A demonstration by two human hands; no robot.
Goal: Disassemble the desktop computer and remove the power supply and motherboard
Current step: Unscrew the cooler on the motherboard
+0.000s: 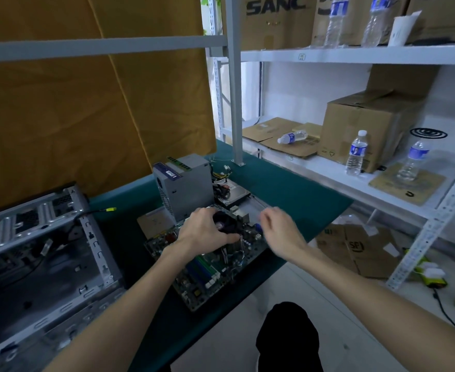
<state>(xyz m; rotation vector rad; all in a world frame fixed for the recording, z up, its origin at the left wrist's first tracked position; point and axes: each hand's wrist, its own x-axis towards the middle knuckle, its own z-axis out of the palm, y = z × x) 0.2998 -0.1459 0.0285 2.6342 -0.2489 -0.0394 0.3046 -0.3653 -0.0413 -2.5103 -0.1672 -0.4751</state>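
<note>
The green motherboard (207,272) lies flat on the teal table (296,189), outside the case. My left hand (204,229) rests on its black CPU fan (227,224), fingers wrapped over the fan's left side. My right hand (282,229) hovers just right of the fan, fingers curled and blurred; whether it holds anything is unclear. The grey power supply (186,183) stands upright behind the board, its cable bundle (222,175) trailing to the right. The emptied metal computer case (38,253) lies open at the left.
A hard drive (234,196) lies behind the board on a flat metal panel (253,208). A loose yellow-tipped cable (108,209) hangs from the case. White shelving at the right holds cardboard boxes (368,127) and water bottles (356,154). Flattened boxes lie on the floor.
</note>
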